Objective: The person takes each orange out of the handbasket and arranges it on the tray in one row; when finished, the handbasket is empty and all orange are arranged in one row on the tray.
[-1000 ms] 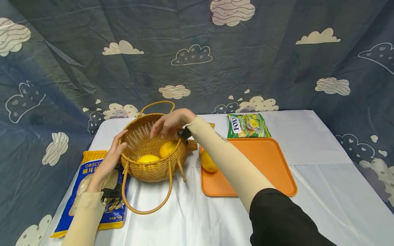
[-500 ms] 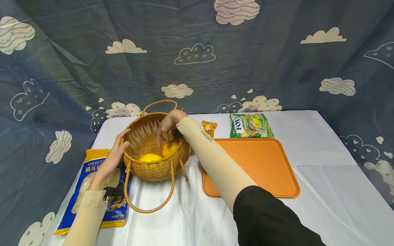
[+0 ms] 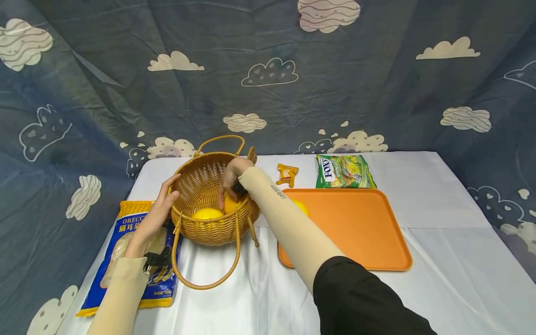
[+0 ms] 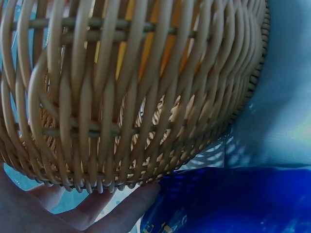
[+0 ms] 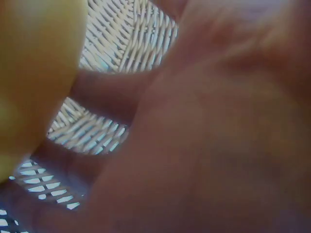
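A wicker basket [image 3: 209,232] with two looped handles stands tilted left of centre, its opening facing me. Against its left rim rests my left hand [image 3: 152,218]; in the left wrist view its fingers [image 4: 131,208] lie along the woven outer wall. My right hand [image 3: 232,179] reaches into the basket from the right, fingers pointing down around a lemon [image 3: 231,204]. In the right wrist view those fingers [image 5: 109,92] bend toward the yellow lemon [image 5: 36,82], with the weave behind. Another lemon [image 3: 207,213] lies beside it inside the basket.
An orange tray [image 3: 347,228] lies to the right, with a lemon [image 3: 301,207] partly behind my right forearm. Behind it are a green candy bag [image 3: 345,172] and a small orange packet [image 3: 287,174]. A blue pasta bag [image 3: 125,260] lies under my left forearm.
My right hand has moved down and slightly right, from above the basket's opening onto the right-hand lemon inside. My left hand stays at the rim. The whole view has shifted slightly.
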Demonstrator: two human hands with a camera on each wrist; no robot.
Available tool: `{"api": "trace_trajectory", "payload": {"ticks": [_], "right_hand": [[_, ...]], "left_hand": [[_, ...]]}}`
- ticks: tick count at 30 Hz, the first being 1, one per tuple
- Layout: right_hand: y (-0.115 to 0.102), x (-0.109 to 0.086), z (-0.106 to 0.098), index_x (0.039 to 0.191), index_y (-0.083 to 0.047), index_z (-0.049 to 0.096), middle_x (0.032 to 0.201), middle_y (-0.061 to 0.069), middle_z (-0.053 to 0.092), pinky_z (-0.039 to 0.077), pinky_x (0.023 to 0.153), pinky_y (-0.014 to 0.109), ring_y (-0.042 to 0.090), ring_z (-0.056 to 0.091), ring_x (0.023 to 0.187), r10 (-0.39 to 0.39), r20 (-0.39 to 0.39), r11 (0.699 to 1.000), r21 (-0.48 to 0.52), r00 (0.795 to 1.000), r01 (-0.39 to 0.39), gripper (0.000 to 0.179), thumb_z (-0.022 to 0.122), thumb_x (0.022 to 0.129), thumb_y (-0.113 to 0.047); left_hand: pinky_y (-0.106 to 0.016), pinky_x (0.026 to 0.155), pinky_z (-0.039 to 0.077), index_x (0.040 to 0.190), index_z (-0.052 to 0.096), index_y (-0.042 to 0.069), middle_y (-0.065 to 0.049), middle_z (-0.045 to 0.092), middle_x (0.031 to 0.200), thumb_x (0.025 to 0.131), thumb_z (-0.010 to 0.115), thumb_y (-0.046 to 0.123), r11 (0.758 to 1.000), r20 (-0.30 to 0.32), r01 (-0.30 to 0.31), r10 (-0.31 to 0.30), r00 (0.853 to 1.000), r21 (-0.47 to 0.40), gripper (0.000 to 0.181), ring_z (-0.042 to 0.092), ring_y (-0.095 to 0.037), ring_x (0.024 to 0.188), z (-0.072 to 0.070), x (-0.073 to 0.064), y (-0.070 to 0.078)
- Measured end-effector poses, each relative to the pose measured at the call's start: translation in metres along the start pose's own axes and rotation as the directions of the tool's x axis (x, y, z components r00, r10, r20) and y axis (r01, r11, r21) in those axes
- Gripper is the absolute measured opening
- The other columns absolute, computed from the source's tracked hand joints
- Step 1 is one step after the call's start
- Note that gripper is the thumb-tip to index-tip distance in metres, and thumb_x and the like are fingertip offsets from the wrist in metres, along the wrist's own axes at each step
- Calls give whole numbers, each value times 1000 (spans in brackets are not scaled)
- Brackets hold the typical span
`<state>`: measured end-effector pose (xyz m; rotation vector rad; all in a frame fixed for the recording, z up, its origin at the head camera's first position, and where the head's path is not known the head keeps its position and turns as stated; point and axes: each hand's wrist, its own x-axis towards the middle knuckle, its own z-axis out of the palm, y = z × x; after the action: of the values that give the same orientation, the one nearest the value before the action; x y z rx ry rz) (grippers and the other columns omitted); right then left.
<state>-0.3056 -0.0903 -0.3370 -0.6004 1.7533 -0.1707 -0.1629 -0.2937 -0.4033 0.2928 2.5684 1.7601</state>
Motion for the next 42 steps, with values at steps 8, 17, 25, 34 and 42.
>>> {"api": "trace_trajectory", "payload": {"ticks": [8, 17, 25, 34, 42], "right_hand": [[7, -2, -1, 134, -27, 55, 139, 5, 37, 40, 81, 23, 14, 38, 106, -60, -92, 993, -110, 994, 49, 41, 59, 96, -15], [11, -8, -1, 128, -23, 52, 120, 5, 43, 39, 72, 22, 15, 42, 91, -175, -219, 983, -83, 960, 161, 33, 57, 97, -16], [13, -32, -9, 140, -21, 46, 150, 0, 21, 40, 80, 33, 21, 31, 124, -324, -266, 922, 127, 908, 366, 39, 48, 101, -15], [38, -72, -9, 141, -18, 44, 143, 1, 33, 50, 85, 46, 27, 52, 108, -527, -354, 762, 206, 773, 614, 40, 47, 102, -17], [83, -102, 2, 142, -20, 41, 138, 9, 38, 49, 88, 46, 32, 54, 110, -575, -450, 700, 163, 683, 696, 45, 53, 99, -21]], "left_hand": [[-64, 106, 12, 154, 9, 17, -16, 1, 157, 105, 32, 27, 1000, 8, 16, -16, 1000, 2, 55, 9, -43, 139, 3, 2, 0], [-65, 106, 13, 154, 9, 16, -17, 1, 157, 105, 31, 25, 1000, 11, 14, -14, 1000, -3, 55, 9, -43, 139, 5, 3, 2], [-60, 108, 12, 154, 9, 17, -16, 2, 157, 105, 32, 26, 1000, 7, 21, -21, 1000, -13, 55, 9, -41, 140, 5, 3, 4], [-61, 108, 11, 154, 9, 15, -17, 1, 157, 105, 31, 24, 1000, 7, 6, -6, 1000, -9, 54, 8, -41, 140, 2, 1, 3], [-62, 107, 11, 154, 8, 15, -18, 1, 157, 105, 31, 24, 1000, -2, 12, -12, 1000, -5, 55, 9, -43, 139, 2, 0, -1]]}}
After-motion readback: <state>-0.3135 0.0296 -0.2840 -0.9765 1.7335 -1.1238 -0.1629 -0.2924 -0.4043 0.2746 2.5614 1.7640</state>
